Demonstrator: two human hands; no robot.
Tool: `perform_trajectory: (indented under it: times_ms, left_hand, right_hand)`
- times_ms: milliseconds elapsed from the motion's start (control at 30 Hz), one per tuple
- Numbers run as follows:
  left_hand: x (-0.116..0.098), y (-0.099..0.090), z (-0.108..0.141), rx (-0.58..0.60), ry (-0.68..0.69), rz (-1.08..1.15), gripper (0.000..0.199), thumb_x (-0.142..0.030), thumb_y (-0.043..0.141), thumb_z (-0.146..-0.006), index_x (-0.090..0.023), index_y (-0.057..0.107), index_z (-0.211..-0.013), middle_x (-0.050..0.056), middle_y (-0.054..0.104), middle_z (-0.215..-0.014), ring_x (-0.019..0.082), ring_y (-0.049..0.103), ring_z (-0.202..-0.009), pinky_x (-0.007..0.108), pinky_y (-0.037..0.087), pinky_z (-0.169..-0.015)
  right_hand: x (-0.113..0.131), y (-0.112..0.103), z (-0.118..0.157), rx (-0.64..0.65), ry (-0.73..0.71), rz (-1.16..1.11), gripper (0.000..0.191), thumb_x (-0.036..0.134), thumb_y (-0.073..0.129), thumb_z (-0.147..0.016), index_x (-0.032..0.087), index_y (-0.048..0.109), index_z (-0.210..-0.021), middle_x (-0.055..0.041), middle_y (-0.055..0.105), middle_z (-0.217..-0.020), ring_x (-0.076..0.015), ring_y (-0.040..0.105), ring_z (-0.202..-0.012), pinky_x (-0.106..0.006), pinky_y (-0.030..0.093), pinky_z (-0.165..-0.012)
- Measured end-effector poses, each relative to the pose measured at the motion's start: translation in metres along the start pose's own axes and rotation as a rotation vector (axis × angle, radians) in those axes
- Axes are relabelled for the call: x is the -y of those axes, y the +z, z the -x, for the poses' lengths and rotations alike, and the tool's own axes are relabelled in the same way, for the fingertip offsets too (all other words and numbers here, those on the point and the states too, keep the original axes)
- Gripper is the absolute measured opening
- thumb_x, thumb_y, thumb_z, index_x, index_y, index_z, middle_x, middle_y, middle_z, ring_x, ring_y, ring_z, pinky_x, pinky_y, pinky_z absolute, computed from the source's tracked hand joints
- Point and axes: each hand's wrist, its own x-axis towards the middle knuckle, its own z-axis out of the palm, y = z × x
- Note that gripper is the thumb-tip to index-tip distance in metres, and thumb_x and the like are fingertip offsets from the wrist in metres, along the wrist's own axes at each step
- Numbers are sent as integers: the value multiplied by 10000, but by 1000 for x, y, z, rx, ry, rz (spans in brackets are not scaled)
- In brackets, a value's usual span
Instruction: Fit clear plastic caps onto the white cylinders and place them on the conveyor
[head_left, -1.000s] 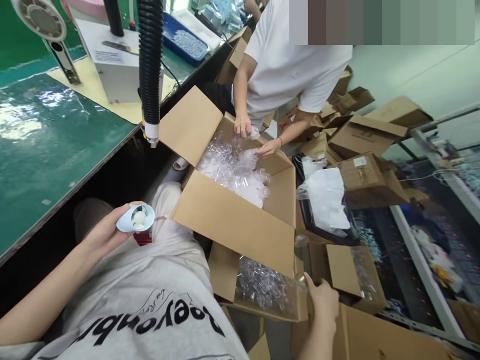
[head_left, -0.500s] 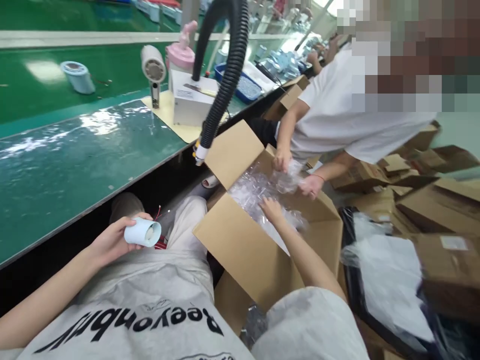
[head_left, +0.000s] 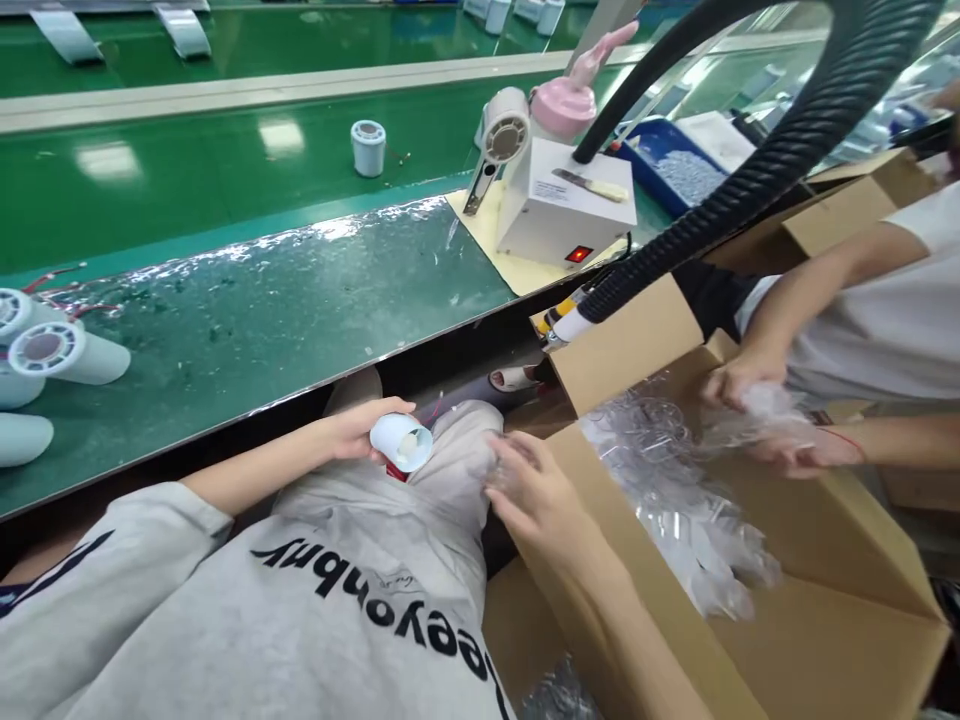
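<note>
Right hand (head_left: pixel 544 500), curled, has neared the cylinder (head_left: pixel 390 437).

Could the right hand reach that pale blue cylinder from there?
Probably yes: the pale blue cylinder has its open end roughly toward the right hand, with nothing visibly blocking; the left hand holds the other end.

At seven o'clock, the wearer's grey shirt (head_left: pixel 225 625) carries bold black lettering (head_left: pixel 375 608), upside down in this view; "eeyonb" can be read, while folds crowd the letters toward eight o'clock and the character nearest six o'clock is partly hidden. Small script (head_left: pixel 399 580) just beside it is too faint to read. At one o'clock, the white box (head_left: pixel 517 225) bears fine printing (head_left: pixel 550 190), too small to make out.
</note>
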Motion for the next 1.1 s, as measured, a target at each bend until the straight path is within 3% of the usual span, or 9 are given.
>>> perform_trajectory:
  times_ms: [133,233,300,400,500,667,767,933,1100]
  left_hand:
    - [-7,5,12,26,31,-213,347,-455,796,-770,-129,699,-838,-14,610,-627,89,469,-480,186,285,-385]
    - [-12,8,29,-106,366,-711,183,-318,755,-808,-163,725,-899,12,661,-825,125,569,-719,202,433,-609]
    - [-12,6,37,-225,609,-1007,169,-285,707,-847,-178,725,-976,36,670,-958,163,602,-870,262,479,-796]
    - [-6,-1,42,-298,768,-1049,425,-403,798,-806,-192,695,-1161,65,671,-1076,210,626,-974,336,501,-903]
    - [2,-12,38,-280,854,-1017,724,-524,897,-682,-217,672,-1298,89,650,-1132,241,635,-1035,390,523,-950]
    - [9,-20,33,-98,902,-1021,649,-487,891,-711,-238,715,-1285,164,587,-1407,309,600,-1266,460,481,-1093]
    - [8,-15,35,-46,850,-929,695,-435,877,-737,-239,658,-1367,146,659,-1372,299,631,-1249,445,494,-1083]
    - [5,-2,45,-37,674,-597,707,-390,868,-737,-201,636,-1378,144,685,-1345,247,704,-1078,339,576,-890]
    - [0,1,55,-7,680,-619,725,-383,885,-720,-244,646,-1389,126,658,-1416,274,677,-1165,340,564,-920]
  right_hand:
    - [35,38,-44,-16,-78,232,514,100,595,-891,266,649,-1374,-167,561,-1399,-343,619,-1140,-494,619,-885]
    - [33,47,-61,63,-45,221,409,1,603,-826,234,755,-1127,-160,570,-1419,-351,614,-1133,-500,620,-863]
    - [33,48,-65,116,-22,37,263,51,669,-828,224,756,-1006,-149,602,-1353,-341,622,-1146,-469,622,-856]
    - [39,48,-67,132,60,-348,39,254,738,-874,219,733,-890,-126,625,-1245,-294,659,-1096,-434,605,-888]
    - [47,47,-68,41,198,-598,207,339,665,-931,219,716,-770,-105,661,-1162,-250,681,-1023,-404,581,-893]
    - [49,43,-69,-82,418,-855,261,382,716,-878,228,703,-667,-73,750,-976,-244,699,-955,-368,583,-799]
    - [48,39,-67,-94,479,-1020,290,447,753,-870,237,716,-673,-74,773,-1062,-266,713,-1039,-384,611,-811]
    - [50,33,-59,-27,196,-711,291,442,863,-798,290,779,-1031,-80,741,-1265,-325,652,-1270,-511,555,-1069]
    - [52,35,-52,-56,142,-609,350,500,814,-845,268,714,-1087,-81,767,-1159,-320,685,-1222,-516,597,-1035]
